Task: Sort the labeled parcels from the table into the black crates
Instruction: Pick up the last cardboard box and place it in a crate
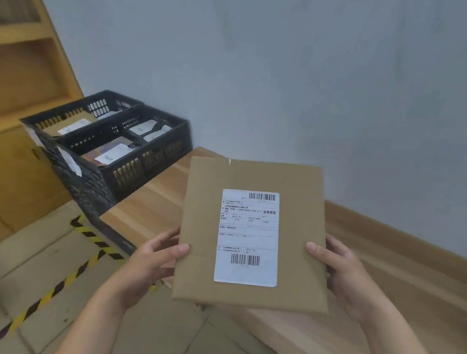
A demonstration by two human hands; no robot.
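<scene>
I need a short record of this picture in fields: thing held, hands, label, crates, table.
held thing: brown parcel
left hand: grips parcel's left edge, thumb on front
right hand: grips parcel's right edge, thumb on front
label: white, two barcodes, facing the camera
crates: black, at the left, parcels inside
table: wooden, behind and below the parcel

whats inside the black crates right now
The far crate holds a brown parcel with a white label. The near crate holds several labelled parcels. The crate walls hide their lower parts and anything underneath.
</scene>
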